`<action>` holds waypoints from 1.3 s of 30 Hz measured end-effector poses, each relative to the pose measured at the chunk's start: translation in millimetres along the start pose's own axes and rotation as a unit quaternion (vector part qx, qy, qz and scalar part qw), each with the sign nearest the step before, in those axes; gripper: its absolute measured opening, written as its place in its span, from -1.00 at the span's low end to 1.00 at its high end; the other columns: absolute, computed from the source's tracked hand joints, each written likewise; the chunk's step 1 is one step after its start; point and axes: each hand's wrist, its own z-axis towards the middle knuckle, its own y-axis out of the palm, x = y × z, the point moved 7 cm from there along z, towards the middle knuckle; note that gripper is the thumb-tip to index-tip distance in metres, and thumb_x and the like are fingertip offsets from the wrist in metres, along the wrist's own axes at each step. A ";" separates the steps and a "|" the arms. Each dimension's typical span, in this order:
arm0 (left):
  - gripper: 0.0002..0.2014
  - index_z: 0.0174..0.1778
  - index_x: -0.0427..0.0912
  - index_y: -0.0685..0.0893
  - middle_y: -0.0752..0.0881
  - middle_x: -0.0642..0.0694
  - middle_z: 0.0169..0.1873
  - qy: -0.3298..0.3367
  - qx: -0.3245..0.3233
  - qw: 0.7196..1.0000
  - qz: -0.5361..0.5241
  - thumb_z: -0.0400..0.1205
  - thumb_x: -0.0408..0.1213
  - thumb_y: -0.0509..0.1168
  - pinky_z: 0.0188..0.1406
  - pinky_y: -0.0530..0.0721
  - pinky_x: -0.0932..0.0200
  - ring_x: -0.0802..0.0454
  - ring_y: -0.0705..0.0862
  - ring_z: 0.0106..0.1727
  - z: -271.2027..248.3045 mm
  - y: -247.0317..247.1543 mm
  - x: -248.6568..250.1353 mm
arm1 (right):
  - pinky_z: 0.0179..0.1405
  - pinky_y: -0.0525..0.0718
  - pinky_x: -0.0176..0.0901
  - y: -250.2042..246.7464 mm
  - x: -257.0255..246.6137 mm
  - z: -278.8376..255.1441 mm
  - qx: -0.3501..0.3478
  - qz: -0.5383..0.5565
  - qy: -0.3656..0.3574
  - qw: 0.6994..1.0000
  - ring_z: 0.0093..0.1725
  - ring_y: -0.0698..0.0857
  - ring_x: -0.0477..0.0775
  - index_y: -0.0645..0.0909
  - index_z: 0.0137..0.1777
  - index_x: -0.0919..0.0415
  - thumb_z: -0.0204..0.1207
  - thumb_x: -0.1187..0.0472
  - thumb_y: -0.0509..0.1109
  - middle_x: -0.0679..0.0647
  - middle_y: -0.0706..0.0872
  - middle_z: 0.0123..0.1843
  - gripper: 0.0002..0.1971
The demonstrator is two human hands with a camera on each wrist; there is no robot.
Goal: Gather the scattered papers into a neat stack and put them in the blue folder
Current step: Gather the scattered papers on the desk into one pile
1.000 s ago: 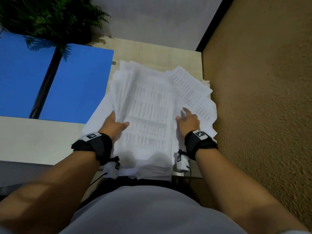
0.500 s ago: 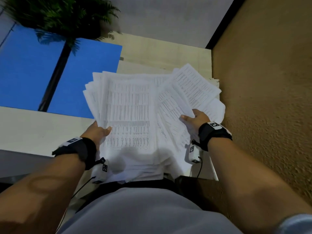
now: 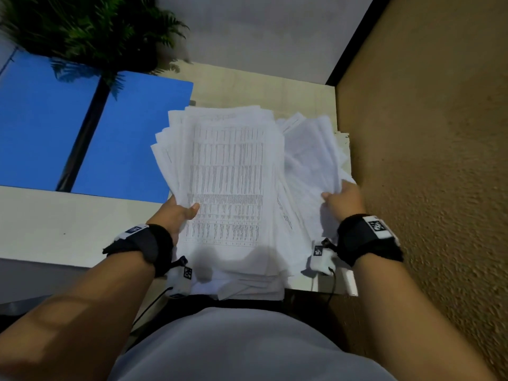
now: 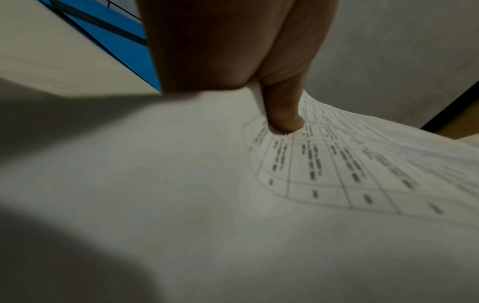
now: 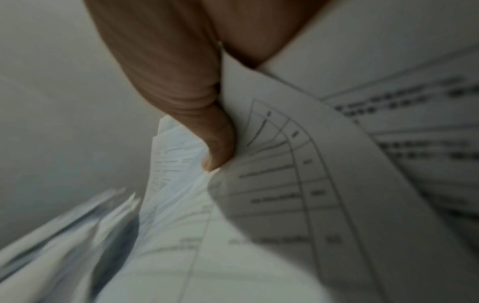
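Note:
A thick, uneven sheaf of white printed papers (image 3: 228, 182) is held up over the pale desk (image 3: 247, 86), its sheets fanned at the left and far edges. My left hand (image 3: 178, 213) grips its left edge, thumb (image 4: 282, 114) pressed on the top sheet (image 4: 362, 174), fingers hidden beneath. My right hand (image 3: 343, 202) grips a looser bunch of sheets (image 3: 310, 160) at the right; its thumb (image 5: 215, 147) pinches curled pages (image 5: 298, 184). The blue folder (image 3: 123, 138) lies open to the left, a dark spine down its middle.
A fern-like plant (image 3: 90, 31) overhangs the folder's far side. A brown textured wall (image 3: 426, 160) runs close along the desk's right edge. A grey wall (image 3: 261, 31) stands behind the desk. More sheets (image 3: 253, 287) lie under the sheaf at the near edge.
The sheets at the right have swung in closer beside the main sheaf. My right hand has shifted outward to the right edge; the left hand keeps its grip.

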 end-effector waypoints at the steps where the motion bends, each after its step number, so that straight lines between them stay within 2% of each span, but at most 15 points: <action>1: -0.47 0.58 -0.20 0.43 0.65 -0.15 0.37 0.003 0.003 1.000 -0.003 0.68 -0.52 0.30 0.59 0.36 -0.10 -0.15 0.57 0.43 0.9 -0.8 2.3 | -0.04 0.54 -0.11 -21.6 -8.0 -3.4 0.049 0.025 -0.014 0.998 0.03 0.72 0.24 0.65 0.12 0.25 0.58 0.37 0.35 0.16 0.69 -0.15 -0.84; 5: -0.47 0.59 -0.23 0.42 0.65 -0.16 0.37 -0.007 -0.010 1.000 0.000 0.67 -0.55 0.30 0.58 0.37 -0.11 -0.17 0.57 0.44 2.2 6.9 0.3 | 0.08 0.64 0.01 -93.1 -45.9 -22.2 0.225 0.051 -0.102 0.968 0.07 0.72 0.15 0.66 0.24 0.30 0.53 0.30 0.36 0.27 0.77 0.02 -0.71; 9: -0.43 0.58 -0.19 0.45 0.66 -0.15 0.38 -0.020 -0.008 0.999 0.046 0.64 -0.39 0.41 0.52 0.44 -0.20 -0.22 0.59 0.42 3.9 11.8 -9.0 | 0.12 0.67 -0.21 -120.4 -75.6 -60.2 0.312 0.131 -0.173 0.925 0.09 0.71 -0.06 0.66 0.27 0.19 0.52 0.23 0.34 0.02 0.74 0.02 -0.67; 13: -0.42 0.55 -0.07 0.47 0.67 -0.04 0.35 0.010 -0.029 0.999 0.033 0.62 -0.02 0.40 0.45 0.51 -0.16 -0.16 0.62 0.40 -6.2 20.9 -3.3 | 0.03 0.60 -0.16 -77.8 -66.1 -61.1 0.210 0.107 -0.120 0.964 0.08 0.68 0.05 0.61 0.32 0.30 0.54 0.31 0.35 0.18 0.72 0.09 -0.66; 15: -0.32 0.62 -0.04 0.36 0.58 0.06 0.36 0.018 -0.016 0.999 0.043 0.64 0.25 0.22 0.39 0.48 -0.06 -0.03 0.56 0.36 -12.5 23.1 6.8 | 0.08 0.62 -0.11 -36.3 -52.7 -64.6 0.128 0.105 -0.092 0.982 0.09 0.64 0.06 0.56 0.36 0.33 0.56 0.39 0.30 0.20 0.70 0.12 -0.64; 17: -0.20 0.68 -0.03 0.21 0.45 0.14 0.34 0.006 0.001 0.999 0.050 0.62 0.39 0.07 0.45 0.40 -0.02 0.07 0.45 0.34 -13.0 22.4 10.2 | 0.01 0.56 -0.24 3.5 -34.1 -72.7 0.066 0.102 -0.055 0.991 0.08 0.60 0.03 0.53 0.36 0.29 0.60 0.43 0.23 0.14 0.66 0.11 -0.66; 20: -0.02 0.71 0.09 0.07 0.39 0.21 0.51 0.002 -0.008 1.000 0.024 0.46 0.50 0.21 0.59 0.31 -0.10 0.13 0.40 0.53 -12.8 21.6 7.9 | 0.02 0.54 -0.24 52.8 -2.4 -80.2 -0.010 0.100 0.009 0.995 0.08 0.63 0.12 0.49 0.36 0.28 0.61 0.40 0.23 0.14 0.65 0.12 -0.68; 22: -0.16 0.67 0.02 0.14 0.46 0.05 0.55 0.022 -0.006 0.998 0.058 0.57 0.20 0.38 0.53 0.41 -0.07 -0.03 0.48 0.55 -10.6 20.4 7.1 | 0.16 0.62 -0.11 70.9 14.5 -76.7 -0.040 0.105 0.051 0.992 0.11 0.66 0.15 0.48 0.40 0.25 0.63 0.27 0.29 0.16 0.68 0.21 -0.65; 24: -0.41 0.64 -0.16 0.22 0.51 -0.14 0.51 0.043 0.013 0.991 0.123 0.72 -0.26 0.29 0.38 0.46 0.07 -0.16 0.51 0.49 -10.9 17.7 11.5 | 0.33 0.63 0.04 69.7 26.2 -67.1 -0.029 0.114 0.083 0.990 0.20 0.68 0.20 0.53 0.41 0.24 0.64 0.22 0.30 0.18 0.69 0.27 -0.65; 25: -0.46 0.64 -0.21 0.24 0.51 -0.17 0.50 0.050 0.018 0.988 0.146 0.74 -0.37 0.25 0.36 0.46 0.07 -0.19 0.50 0.50 -10.6 16.6 13.0 | 0.37 0.61 0.06 64.6 29.0 -60.8 -0.019 0.105 0.087 0.991 0.23 0.67 0.23 0.55 0.39 0.27 0.64 0.25 0.30 0.21 0.69 0.29 -0.66; 27: -0.45 0.64 -0.21 0.27 0.51 -0.17 0.50 0.055 0.016 0.983 0.176 0.73 -0.43 0.24 0.45 0.44 0.01 -0.21 0.49 0.52 -8.7 14.2 12.9 | 0.31 0.58 -0.07 52.8 29.8 -48.2 0.007 0.072 0.078 0.994 0.26 0.65 0.24 0.55 0.36 0.35 0.63 0.33 0.31 0.25 0.67 0.30 -0.68; 31: -0.39 0.67 -0.18 0.25 0.52 -0.14 0.51 0.050 -0.008 0.982 0.180 0.70 -0.48 0.27 0.53 0.40 -0.03 -0.17 0.49 0.53 -6.3 13.1 9.0 | -0.10 0.50 -0.28 42.7 16.7 -35.0 0.046 0.084 0.077 0.992 0.08 0.61 0.09 0.45 0.37 0.36 0.56 0.45 0.36 0.20 0.62 0.17 -0.62; 35: -0.18 0.65 -0.08 0.25 0.56 -0.10 0.50 0.040 -0.048 0.986 0.157 0.51 -0.39 0.50 0.54 0.45 -0.25 -0.16 0.53 0.51 1.7 13.5 -0.8 | 0.25 0.49 -0.18 88.1 1.4 -30.8 -0.047 0.054 0.078 0.994 0.38 0.57 0.20 0.35 0.51 0.31 0.71 0.35 0.09 0.24 0.55 0.40 -0.62; 37: -0.13 0.61 0.03 0.32 0.61 -0.01 0.44 0.042 -0.061 0.986 0.152 0.39 -0.29 0.55 0.50 0.49 -0.25 -0.10 0.58 0.45 15.8 13.5 -12.0 | 0.27 0.46 -0.18 111.9 -5.5 -35.4 -0.101 0.023 0.056 0.993 0.29 0.57 0.12 0.36 0.47 0.36 0.71 0.36 0.04 0.18 0.53 0.35 -0.64; 39: -0.27 0.58 0.01 0.38 0.63 0.02 0.38 0.052 -0.047 0.985 0.156 0.51 -0.42 0.47 0.43 0.52 -0.10 -0.06 0.60 0.38 -1.3 18.1 2.9 | 0.07 0.44 -0.24 114.2 -3.9 -34.4 -0.074 -0.009 0.041 0.996 0.09 0.55 0.06 0.45 0.29 0.37 0.68 0.38 0.10 0.16 0.56 0.15 -0.76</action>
